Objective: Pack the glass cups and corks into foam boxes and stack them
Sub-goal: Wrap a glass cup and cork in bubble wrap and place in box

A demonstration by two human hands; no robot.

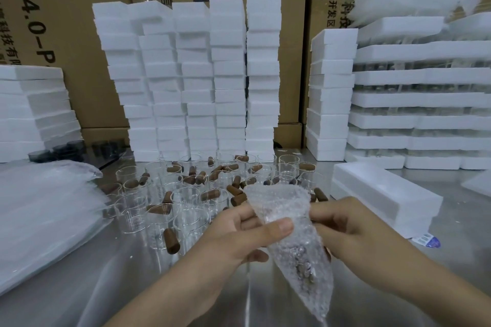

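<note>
The left hand [239,233] and right hand [345,225] each pinch a clear bubble-wrap pouch [300,260]. Its brownish contents, perhaps a cork, are blurred, and it covers the right fingertips. Beyond lie clear glass cups [186,200], brown tapered corks [172,241] and stacked white foam boxes [228,74].

Clear glass cups [186,199] upright, clustered; brown corks [171,241] scattered among them; white foam boxes [228,74] stacked behind.

Your left grip [239,233] and right grip [353,223] are bare hands, nails short and plain. Both your forearms [164,297] run bare to the frame's bottom edge.
</note>
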